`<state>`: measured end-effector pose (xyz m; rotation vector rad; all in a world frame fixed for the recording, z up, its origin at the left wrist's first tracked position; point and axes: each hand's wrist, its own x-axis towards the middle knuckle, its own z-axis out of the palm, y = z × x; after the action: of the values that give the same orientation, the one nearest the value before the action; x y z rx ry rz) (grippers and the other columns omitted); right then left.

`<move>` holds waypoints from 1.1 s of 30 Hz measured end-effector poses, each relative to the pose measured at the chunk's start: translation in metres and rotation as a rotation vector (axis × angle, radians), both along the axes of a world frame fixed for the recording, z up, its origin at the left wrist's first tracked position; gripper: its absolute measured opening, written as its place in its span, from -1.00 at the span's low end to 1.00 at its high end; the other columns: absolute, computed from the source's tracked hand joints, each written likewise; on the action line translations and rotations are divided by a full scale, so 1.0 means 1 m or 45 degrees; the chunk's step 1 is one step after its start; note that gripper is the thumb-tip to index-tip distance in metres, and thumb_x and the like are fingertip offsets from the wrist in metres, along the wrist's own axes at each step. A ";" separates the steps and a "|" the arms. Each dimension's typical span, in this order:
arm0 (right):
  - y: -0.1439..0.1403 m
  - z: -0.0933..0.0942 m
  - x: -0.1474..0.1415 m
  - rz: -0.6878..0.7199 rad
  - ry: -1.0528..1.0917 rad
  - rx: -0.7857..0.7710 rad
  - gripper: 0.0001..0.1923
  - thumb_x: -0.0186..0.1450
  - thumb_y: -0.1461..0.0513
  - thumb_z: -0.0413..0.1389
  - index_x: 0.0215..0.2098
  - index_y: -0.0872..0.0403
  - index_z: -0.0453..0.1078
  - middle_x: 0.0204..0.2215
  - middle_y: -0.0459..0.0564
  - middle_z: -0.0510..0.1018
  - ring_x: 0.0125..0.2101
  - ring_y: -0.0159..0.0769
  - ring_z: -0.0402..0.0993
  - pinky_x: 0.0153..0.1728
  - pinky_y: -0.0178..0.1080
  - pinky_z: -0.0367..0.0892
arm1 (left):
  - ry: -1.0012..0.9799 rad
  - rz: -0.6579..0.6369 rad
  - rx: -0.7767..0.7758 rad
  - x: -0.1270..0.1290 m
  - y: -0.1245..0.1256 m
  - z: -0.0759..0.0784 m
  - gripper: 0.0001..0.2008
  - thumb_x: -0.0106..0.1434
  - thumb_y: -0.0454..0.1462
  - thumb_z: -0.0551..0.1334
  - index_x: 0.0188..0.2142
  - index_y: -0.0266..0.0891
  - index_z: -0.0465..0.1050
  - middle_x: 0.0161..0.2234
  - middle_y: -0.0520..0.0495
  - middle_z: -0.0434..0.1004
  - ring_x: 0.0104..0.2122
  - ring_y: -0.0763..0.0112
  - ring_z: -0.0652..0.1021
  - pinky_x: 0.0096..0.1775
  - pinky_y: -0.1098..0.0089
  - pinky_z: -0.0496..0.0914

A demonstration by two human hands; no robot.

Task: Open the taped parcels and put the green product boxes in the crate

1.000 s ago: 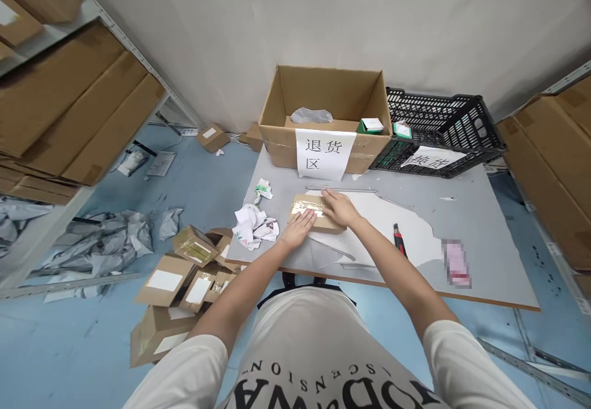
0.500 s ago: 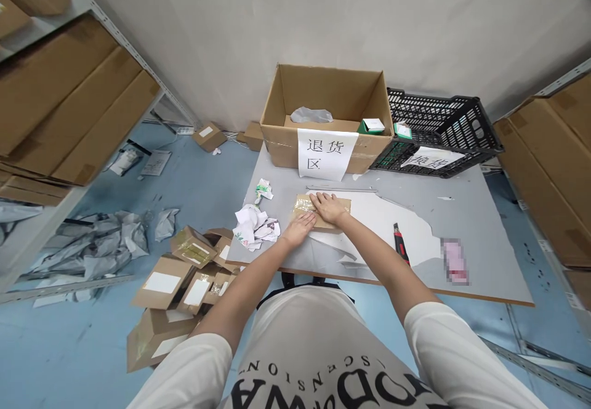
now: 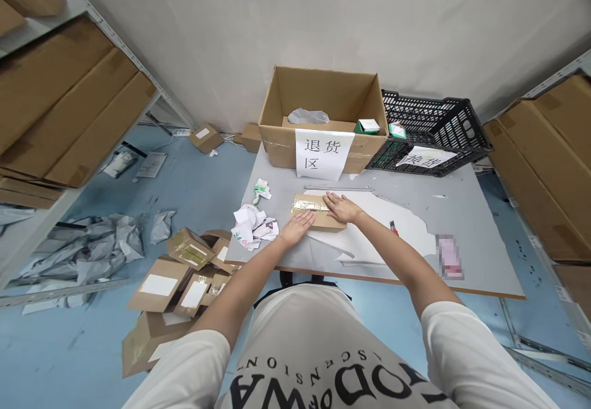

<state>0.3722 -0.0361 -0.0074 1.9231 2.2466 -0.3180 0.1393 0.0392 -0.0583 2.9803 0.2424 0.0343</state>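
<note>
Cardboard parcel [image 3: 316,210] taped shut, pressed flat under open left hand [image 3: 297,225] and right hand [image 3: 340,207]; nothing pinched; unopened yet.

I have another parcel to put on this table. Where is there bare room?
Most free grey top lies at the table's right, between the black crate and the front edge. A smaller gap sits between the open carton and the flat box under both hands. The left side is crowded with crumpled paper.
</note>
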 end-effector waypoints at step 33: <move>0.010 0.024 0.000 0.026 -0.169 -0.081 -0.60 0.36 0.29 -0.25 0.10 0.30 0.13 -0.08 0.36 0.42 -0.16 -0.04 0.45 -0.24 -0.11 0.36 | 0.012 -0.022 -0.110 0.001 0.006 -0.008 -0.45 0.22 -0.46 -0.03 0.22 -0.34 0.12 0.22 -0.23 0.18 0.25 0.32 0.15 0.22 0.19 0.09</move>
<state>0.3719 -0.0264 0.0167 1.8314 2.1440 -0.2480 0.1402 0.0455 -0.0667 2.8971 0.2132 0.0077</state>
